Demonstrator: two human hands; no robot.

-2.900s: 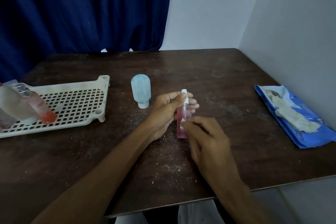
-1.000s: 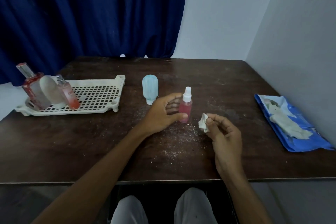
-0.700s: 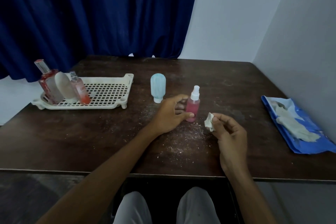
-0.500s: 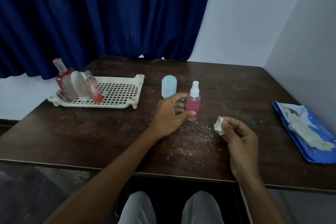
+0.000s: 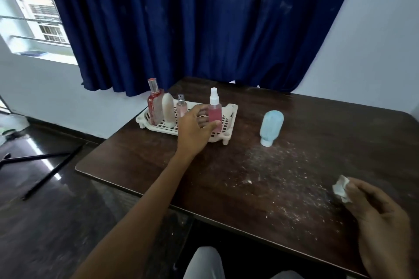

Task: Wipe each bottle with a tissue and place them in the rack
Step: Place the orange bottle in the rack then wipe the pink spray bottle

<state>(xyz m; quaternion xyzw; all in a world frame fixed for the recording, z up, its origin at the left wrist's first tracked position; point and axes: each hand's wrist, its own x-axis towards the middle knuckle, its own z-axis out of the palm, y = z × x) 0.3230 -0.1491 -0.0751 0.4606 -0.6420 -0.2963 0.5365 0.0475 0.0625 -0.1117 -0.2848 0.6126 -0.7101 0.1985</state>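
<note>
In the middle of the frame, three standing bottles crowd the left end of the rack and the pink spray bottle in your left hand stands over its middle, leaving you open grid at its right end and bare desk between the rack and the blue bottle further right.

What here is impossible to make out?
Head view:
- Bottom of the small pink bottle: behind the left hand.
- Whether the spray bottle rests on the rack: its base is blurred, partly behind that hand.
- Part of the tissue: pinched inside the right hand.
</note>
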